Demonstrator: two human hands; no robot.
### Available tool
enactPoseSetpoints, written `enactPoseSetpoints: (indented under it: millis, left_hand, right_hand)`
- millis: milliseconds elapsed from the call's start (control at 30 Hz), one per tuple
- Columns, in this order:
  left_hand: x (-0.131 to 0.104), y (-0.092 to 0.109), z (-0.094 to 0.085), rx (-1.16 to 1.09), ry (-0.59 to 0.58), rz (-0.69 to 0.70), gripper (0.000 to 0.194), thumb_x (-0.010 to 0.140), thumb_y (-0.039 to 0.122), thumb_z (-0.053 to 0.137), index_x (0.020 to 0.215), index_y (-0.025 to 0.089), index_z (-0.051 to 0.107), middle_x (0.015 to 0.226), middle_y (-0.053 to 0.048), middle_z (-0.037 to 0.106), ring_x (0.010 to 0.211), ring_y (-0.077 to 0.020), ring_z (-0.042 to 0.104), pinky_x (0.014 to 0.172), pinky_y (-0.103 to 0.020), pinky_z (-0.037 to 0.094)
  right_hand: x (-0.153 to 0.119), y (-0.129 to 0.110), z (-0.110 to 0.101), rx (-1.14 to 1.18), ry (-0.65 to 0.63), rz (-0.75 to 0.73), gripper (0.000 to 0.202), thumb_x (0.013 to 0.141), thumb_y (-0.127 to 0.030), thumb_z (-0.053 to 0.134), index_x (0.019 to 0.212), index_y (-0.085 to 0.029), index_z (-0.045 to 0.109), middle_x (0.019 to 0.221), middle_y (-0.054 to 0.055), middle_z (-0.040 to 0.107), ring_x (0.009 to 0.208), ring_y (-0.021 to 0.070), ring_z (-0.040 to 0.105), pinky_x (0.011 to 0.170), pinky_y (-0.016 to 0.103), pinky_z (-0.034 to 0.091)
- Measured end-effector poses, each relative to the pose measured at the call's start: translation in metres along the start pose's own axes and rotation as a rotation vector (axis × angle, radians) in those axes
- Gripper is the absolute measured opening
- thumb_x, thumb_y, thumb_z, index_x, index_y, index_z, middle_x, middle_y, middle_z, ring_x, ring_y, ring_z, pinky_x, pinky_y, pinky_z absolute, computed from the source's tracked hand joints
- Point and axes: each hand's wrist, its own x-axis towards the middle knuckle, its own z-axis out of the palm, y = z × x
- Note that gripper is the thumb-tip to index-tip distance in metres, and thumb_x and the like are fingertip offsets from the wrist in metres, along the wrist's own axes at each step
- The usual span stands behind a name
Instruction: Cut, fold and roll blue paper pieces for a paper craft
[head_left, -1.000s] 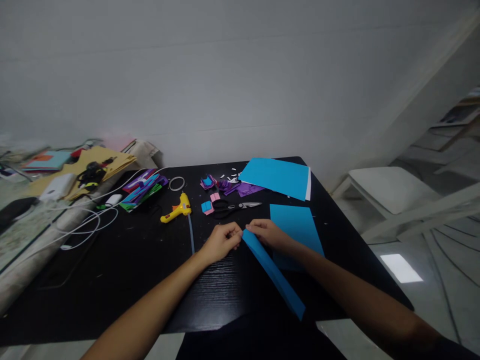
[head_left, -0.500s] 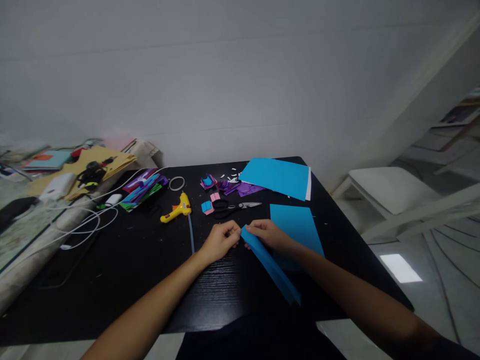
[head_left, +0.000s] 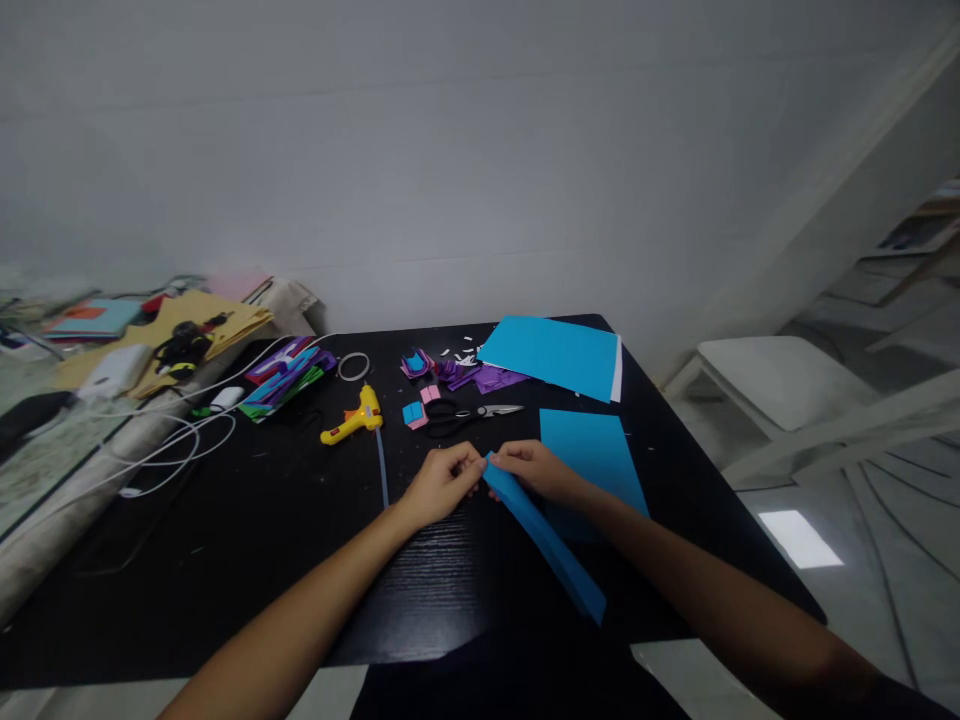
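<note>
A strip of blue paper [head_left: 546,538], folded lengthwise, slants from my fingers down toward the table's front edge. My right hand [head_left: 541,472] is closed on its upper end, thumb on top. Against the tip of that same end, my left hand [head_left: 444,484] is closed in a pinch, with its fingertips partly hidden. Under my right forearm lies a flat blue sheet [head_left: 596,455]. Just beyond my hands are black-handled scissors [head_left: 484,411], along with small blue and pink folded paper pieces [head_left: 413,414].
A yellow glue gun [head_left: 356,418] with a glue stick lies to the left, near a roll of tape [head_left: 353,367]. Coloured paper scraps [head_left: 289,378] and white cables [head_left: 196,425] are farther left. More blue sheets [head_left: 559,352] lie at the back. A white chair [head_left: 772,375] stands right.
The lower end of the folded blue strip has shifted slightly toward me and right. Both hands stay in nearly the same place, pinching its upper end.
</note>
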Motion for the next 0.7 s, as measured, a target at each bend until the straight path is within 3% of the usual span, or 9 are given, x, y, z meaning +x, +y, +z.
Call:
enactPoseSetpoints:
  millis: [467, 700]
  left_hand:
    - [0.0011, -0.0033, 0.0002, -0.026, 0.036, -0.002, 0.033, 0.096, 0.041, 0.056, 0.073, 0.017, 0.058, 0.057, 0.002, 0.062, 0.051, -0.0113, 0.056, 0.053, -0.021, 0.042]
    - [0.0010, -0.0022, -0.0011, -0.026, 0.077, -0.004, 0.033, 0.096, 0.042, 0.056, 0.075, 0.017, 0.061, 0.058, 0.002, 0.062, 0.052, -0.0109, 0.056, 0.054, -0.021, 0.043]
  right_hand:
    - [-0.0010, 0.0007, -0.0008, -0.073, -0.007, -0.027, 0.043, 0.075, -0.058, 0.075, 0.077, -0.017, 0.067, 0.069, 0.004, 0.073, 0.065, 0.0196, 0.068, 0.066, 0.031, 0.053]
    - [0.0017, 0.0011, -0.0009, -0.011, -0.005, 0.006, 0.045, 0.070, -0.060, 0.079, 0.079, -0.016, 0.068, 0.070, 0.004, 0.074, 0.068, 0.0206, 0.070, 0.067, 0.032, 0.054]
